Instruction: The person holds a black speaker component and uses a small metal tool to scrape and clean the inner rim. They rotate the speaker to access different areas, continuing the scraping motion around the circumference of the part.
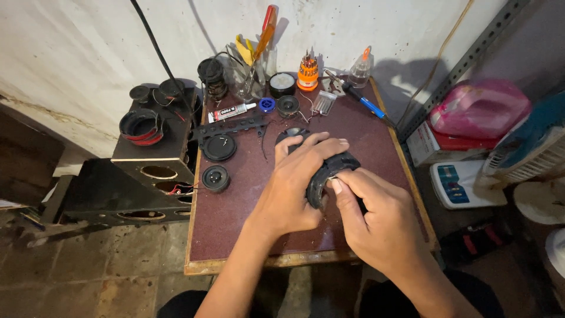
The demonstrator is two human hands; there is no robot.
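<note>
**2 hands grip a black round speaker part over a small workbench**

The person's left hand (294, 182) wraps over the top of a black ring-shaped speaker part (327, 176), its fingers curled and lying close together across the upper rim. The right hand (376, 218) meets the part from the lower right; its thumb (336, 186) presses against the inner edge of the ring, and the other fingers are tucked behind the part, so how they lie cannot be told. The part is held on edge, tilted, just above the middle of the dark red tabletop (247, 224), between the 2 hands.

Behind the hands, partly covered by the left fingers, a round dark disc (289, 134) lies on the table. To the left lie a flat black speaker cone (219, 147) and, nearer the front edge, a small round speaker (215, 178), well apart from the hands. A tube of glue (231, 112) lies near a blue cap (267, 105) and another small speaker (288, 106). At the back edge stand an orange screwdriver-bit set (308, 73), a clear bottle with an orange tip (360, 69), and a glass jar (250, 79) holding tools with red and yellow handles. A blue-handled tool (365, 103) lies at an angle near the right rear corner.

Left of the table stands a black wooden speaker box (153, 159) with round cut-outs and a red-and-black ring on top. To the right sit a pink plastic jug (479, 109) and a white fan (529, 153).
</note>
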